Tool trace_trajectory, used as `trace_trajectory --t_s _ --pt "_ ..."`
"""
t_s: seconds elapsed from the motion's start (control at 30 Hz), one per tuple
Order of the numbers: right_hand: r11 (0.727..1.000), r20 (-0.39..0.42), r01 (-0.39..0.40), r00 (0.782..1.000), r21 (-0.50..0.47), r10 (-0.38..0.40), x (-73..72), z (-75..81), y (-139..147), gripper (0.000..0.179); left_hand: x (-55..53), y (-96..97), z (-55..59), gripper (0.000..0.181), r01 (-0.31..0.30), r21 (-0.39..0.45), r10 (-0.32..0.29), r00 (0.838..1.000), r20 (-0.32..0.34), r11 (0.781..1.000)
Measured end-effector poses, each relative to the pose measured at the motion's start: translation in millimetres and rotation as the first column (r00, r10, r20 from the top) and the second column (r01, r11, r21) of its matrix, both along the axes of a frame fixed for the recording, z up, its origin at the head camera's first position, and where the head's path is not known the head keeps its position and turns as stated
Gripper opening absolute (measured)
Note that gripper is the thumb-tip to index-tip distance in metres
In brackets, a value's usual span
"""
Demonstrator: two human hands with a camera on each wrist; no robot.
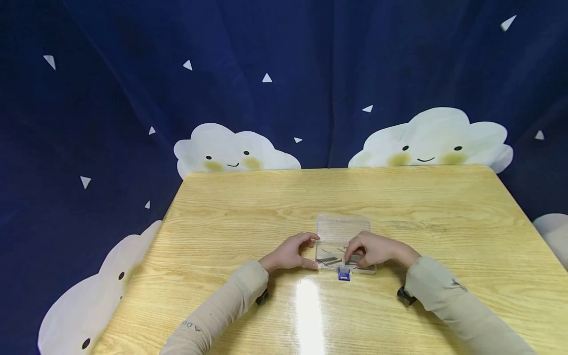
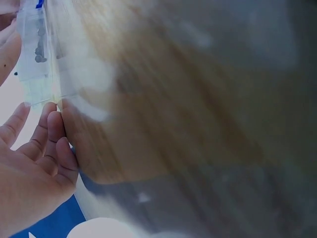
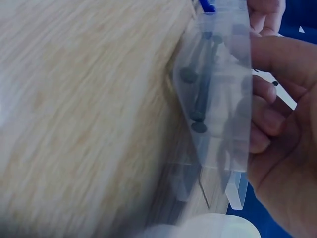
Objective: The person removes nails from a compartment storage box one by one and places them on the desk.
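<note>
A small clear plastic box (image 1: 369, 270) lies on the table with its transparent lid (image 1: 341, 227) tipped back and a blue latch (image 1: 343, 274) at the front. Several grey nails (image 1: 328, 260) lie in its left part; more nails (image 3: 202, 94) show through the wall in the right wrist view. My left hand (image 1: 290, 252) grips the box's left end, thumb at the front corner and fingers at the back. Bent fingers of my right hand (image 1: 374, 247) reach down into the right part, among the nails there. Their tips are hidden, so I cannot tell whether they pinch one.
The wooden table (image 1: 239, 207) stretches around the box on all sides. Behind it hangs a dark blue curtain (image 1: 310, 39) with white clouds and triangles. A dark device (image 1: 406, 296) sits under the right wrist.
</note>
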State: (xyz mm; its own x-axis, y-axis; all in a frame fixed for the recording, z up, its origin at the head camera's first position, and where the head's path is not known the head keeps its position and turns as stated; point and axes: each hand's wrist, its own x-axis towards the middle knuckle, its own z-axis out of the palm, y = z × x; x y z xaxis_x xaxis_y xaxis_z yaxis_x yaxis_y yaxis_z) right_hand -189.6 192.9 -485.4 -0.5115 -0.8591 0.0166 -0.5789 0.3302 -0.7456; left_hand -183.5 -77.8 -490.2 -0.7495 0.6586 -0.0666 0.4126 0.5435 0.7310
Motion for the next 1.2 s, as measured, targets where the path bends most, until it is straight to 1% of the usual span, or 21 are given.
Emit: trace_trajectory --t_s 0.23,0.33,0.47,0.63,0.8,0.93,1.1,1.2 --pt "0.999 -0.053 -0.026 0.998 0.021 0.027 0.9 4.4 -2.9 0.029 -0.7 -1.0 1.3 0.066 0.003 0.004 -0.003 1.0 0.007 1.0" --pt "0.999 -0.083 -0.027 0.996 0.046 0.031 0.6 4.2 -5.2 0.028 -1.1 -1.8 1.4 0.066 -0.004 -0.002 0.004 1.0 0.007 1.0" --pt "0.998 -0.122 -0.047 0.991 0.05 0.053 0.7 3.9 -6.9 0.027 -0.6 -2.5 2.1 0.066 -0.01 0.001 0.009 1.0 0.017 1.0" --pt "0.998 -0.117 -0.063 0.991 0.028 0.065 2.8 4.0 -6.2 0.028 0.8 -2.0 1.7 0.065 0.001 0.025 -0.001 1.0 0.015 1.0" --pt "0.996 -0.109 -0.086 0.99 0.017 0.088 4.6 2.4 -6.1 0.029 2.2 -1.5 0.2 0.065 0.005 0.018 -0.006 1.0 0.024 1.0" --pt "0.996 -0.107 -0.086 0.99 0.02 0.088 4.4 1.5 -5.9 0.029 2.6 -1.4 1.3 0.064 0.009 0.019 -0.01 1.0 0.019 1.0" --pt "0.997 -0.138 -0.077 0.987 0.021 0.079 3.7 1.1 -5.9 0.029 1.8 -1.6 2.6 0.063 0.013 0.027 -0.013 1.0 0.006 1.0" --pt "0.997 -0.152 -0.075 0.985 0.006 0.075 3.9 0.7 -5.4 0.028 0.9 -1.3 3.0 0.062 0.015 0.026 -0.015 1.0 0.006 1.0"
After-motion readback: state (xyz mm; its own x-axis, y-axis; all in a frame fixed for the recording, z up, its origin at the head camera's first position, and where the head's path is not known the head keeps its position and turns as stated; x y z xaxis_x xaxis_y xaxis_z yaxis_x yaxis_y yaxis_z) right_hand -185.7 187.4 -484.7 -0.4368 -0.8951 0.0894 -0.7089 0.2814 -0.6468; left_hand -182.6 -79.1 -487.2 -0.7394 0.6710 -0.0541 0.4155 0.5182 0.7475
